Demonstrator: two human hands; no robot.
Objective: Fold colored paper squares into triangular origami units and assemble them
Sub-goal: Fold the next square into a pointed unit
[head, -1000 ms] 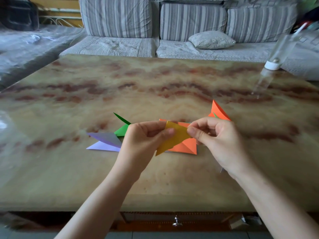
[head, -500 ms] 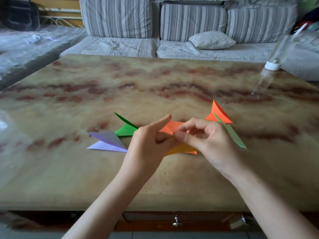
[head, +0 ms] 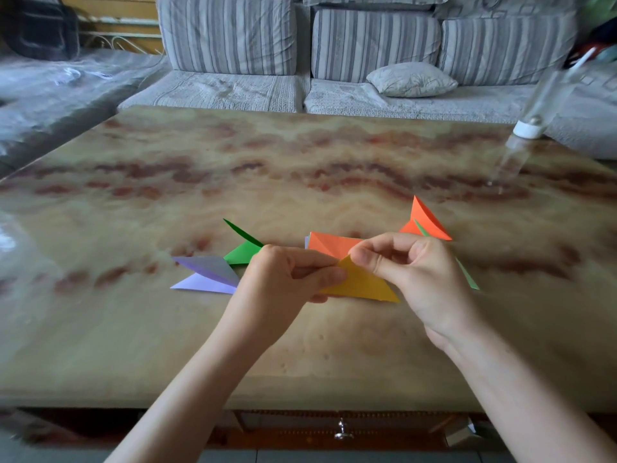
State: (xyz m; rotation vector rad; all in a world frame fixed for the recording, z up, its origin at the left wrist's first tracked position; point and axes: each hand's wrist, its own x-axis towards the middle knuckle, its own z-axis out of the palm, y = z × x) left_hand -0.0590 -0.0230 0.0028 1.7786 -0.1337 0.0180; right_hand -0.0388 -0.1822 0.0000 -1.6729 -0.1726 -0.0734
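Yellow paper triangle is held low over the table, in front of the flat orange sheet. Left hand pinches its left corner. Right hand pinches the apex with thumb and forefinger, other fingers curled. The two-point grip likely keeps the layers aligned for the next crease.

Folded pieces are parked clear of the work: purple unit and green unit touch, left of the hands. Orange unit sits behind the right hand, and a green strip is mostly hidden by it.

My read: mid-fold on this piece — assembly not started.
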